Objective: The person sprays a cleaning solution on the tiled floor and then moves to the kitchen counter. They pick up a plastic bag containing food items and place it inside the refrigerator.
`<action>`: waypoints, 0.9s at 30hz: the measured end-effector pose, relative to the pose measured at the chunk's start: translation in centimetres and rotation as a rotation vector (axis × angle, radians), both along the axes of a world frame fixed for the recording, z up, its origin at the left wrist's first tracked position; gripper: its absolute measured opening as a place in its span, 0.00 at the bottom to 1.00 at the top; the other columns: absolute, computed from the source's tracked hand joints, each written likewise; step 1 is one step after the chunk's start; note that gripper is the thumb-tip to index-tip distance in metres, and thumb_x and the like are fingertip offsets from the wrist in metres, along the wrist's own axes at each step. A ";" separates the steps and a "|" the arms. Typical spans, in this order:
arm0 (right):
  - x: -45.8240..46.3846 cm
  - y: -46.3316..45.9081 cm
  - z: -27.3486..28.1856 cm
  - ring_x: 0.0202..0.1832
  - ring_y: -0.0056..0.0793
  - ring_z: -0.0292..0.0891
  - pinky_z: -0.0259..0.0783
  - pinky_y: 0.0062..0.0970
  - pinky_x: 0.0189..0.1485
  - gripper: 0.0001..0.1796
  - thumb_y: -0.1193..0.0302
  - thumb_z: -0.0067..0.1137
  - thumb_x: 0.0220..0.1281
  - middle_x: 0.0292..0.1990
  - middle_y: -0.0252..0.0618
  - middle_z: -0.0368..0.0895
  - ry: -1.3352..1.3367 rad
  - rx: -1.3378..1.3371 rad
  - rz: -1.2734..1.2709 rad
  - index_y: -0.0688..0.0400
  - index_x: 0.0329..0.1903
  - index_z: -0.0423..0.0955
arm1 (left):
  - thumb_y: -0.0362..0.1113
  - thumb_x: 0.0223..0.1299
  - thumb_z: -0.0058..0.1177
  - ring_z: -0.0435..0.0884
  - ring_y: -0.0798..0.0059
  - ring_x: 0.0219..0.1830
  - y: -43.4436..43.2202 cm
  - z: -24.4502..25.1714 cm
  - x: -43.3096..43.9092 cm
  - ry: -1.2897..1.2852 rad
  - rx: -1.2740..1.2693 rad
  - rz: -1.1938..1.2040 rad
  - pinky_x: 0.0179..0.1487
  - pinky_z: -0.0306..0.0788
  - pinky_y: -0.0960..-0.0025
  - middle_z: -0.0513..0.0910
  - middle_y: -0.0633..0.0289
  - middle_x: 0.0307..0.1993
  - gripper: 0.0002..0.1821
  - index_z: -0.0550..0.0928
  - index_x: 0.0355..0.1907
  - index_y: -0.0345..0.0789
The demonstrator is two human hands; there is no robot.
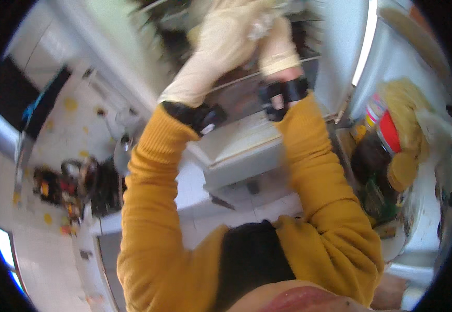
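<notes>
Both of my hands wear pale, translucent gloves and reach to the top of the head view, in front of what looks like the open inside of a refrigerator with wire shelves [241, 80]. My left hand [226, 35] and my right hand [276, 39] are close together or touching; motion blur hides which finger is where. A small whitish, shiny thing [261, 26] shows between them, too blurred to name. Black bands circle both wrists below the gloves. Whether either hand grips something cannot be made out.
Jars with a red lid [389, 130] and a yellow lid [402, 171] stand at the right beside yellowish plastic bags [405, 101]. A pale open compartment edge [245, 156] lies below my wrists. Cluttered dark items [70, 183] are at the left.
</notes>
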State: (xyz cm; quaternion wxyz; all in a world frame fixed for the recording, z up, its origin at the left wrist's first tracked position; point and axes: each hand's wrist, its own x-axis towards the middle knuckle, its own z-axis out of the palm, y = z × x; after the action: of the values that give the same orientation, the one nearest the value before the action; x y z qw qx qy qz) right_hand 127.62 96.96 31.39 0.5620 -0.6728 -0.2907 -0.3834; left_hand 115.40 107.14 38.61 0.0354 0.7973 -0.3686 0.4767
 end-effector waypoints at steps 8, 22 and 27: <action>-2.0 -2.3 1.1 0.57 0.30 0.72 0.66 0.31 0.65 0.16 0.69 0.48 0.74 0.55 0.38 0.75 0.026 -0.059 0.374 0.58 0.61 0.70 | 0.40 0.53 0.62 0.68 0.68 0.68 0.8 -3.7 -1.2 -0.250 -0.045 0.309 0.67 0.57 0.36 0.78 0.71 0.58 0.25 0.80 0.57 0.56; -2.0 -5.5 -0.7 0.38 0.35 0.83 0.82 0.31 0.41 0.11 0.74 0.59 0.67 0.40 0.44 0.82 0.219 0.777 0.594 0.68 0.47 0.76 | 0.33 0.51 0.60 0.70 0.60 0.69 1.8 -2.9 -0.7 -0.210 0.015 0.165 0.70 0.62 0.48 0.78 0.65 0.60 0.26 0.81 0.57 0.47; 2.5 -8.3 1.9 0.32 0.39 0.83 0.78 0.35 0.37 0.13 0.69 0.66 0.58 0.35 0.45 0.83 0.161 0.567 -0.160 0.67 0.38 0.79 | 0.32 0.44 0.62 0.75 0.54 0.62 1.2 -2.9 -1.7 -0.034 -0.219 0.118 0.66 0.68 0.56 0.81 0.60 0.55 0.23 0.85 0.49 0.41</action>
State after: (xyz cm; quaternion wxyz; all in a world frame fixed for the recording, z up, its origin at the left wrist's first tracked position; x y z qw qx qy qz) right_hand 130.07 88.64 33.31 0.7166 -0.5380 -0.0725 -0.4379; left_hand 113.69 108.33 35.71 0.0878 0.8008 -0.2671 0.5288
